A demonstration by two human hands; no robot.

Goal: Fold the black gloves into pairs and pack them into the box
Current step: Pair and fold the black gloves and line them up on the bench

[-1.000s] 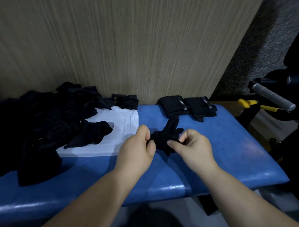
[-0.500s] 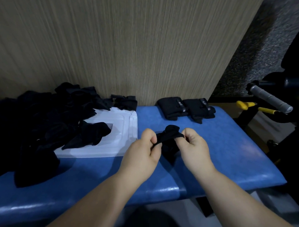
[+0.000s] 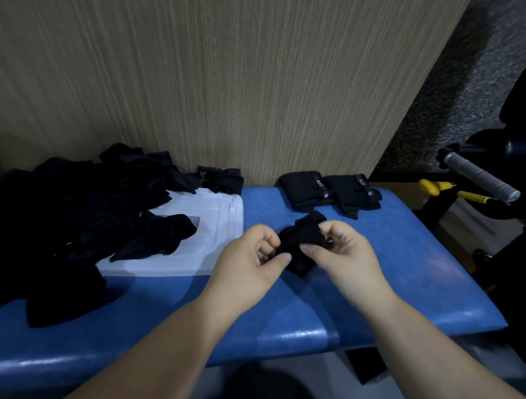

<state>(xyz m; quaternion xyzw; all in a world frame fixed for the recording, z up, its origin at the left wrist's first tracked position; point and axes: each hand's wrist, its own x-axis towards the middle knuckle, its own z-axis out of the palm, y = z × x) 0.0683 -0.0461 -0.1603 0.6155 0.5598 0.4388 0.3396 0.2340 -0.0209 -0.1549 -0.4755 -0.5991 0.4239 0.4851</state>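
A bunched black glove (image 3: 303, 242) hangs just above the blue padded bench (image 3: 379, 278), held between both hands. My left hand (image 3: 249, 260) pinches its left side, thumb and fingers curled round the cloth. My right hand (image 3: 339, 250) pinches the right side with thumb on top. Two folded glove pairs (image 3: 330, 190) lie side by side at the back of the bench against the wall. A big heap of loose black gloves (image 3: 61, 226) covers the left end. A white box lid or tray (image 3: 218, 231) lies flat beside the heap, partly covered by gloves.
A wood-grain wall panel (image 3: 220, 80) stands right behind the bench. To the right are a grey-gripped bar (image 3: 481, 180) and yellow-handled tools (image 3: 436, 187) on dark equipment. The bench's front edge runs close below my forearms.
The glove has been gathered from a longer shape lying on the bench into a tighter bundle lifted between my hands. My hands have shifted slightly right and closer together.
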